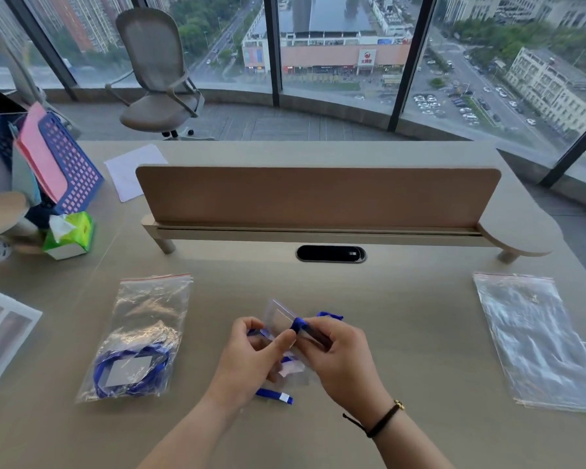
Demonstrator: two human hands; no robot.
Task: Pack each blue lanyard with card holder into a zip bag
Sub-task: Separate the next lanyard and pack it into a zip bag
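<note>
Above the desk's middle, my left hand (251,353) and my right hand (339,357) both grip a clear card holder (279,316) with its blue lanyard (329,315) bunched around it. A loose end of the blue strap (274,395) lies on the desk under my hands. On the left lies a filled zip bag (139,336) with a blue lanyard and card holder (129,370) inside. A stack of empty zip bags (535,340) lies flat at the right.
A low desk divider (318,198) on legs runs across the back, with a black cable port (331,253) in front of it. At the left stand a green tissue pack (70,235), a blue mesh file rack (68,164) and white paper (132,174). A grey chair (159,72) stands by the window.
</note>
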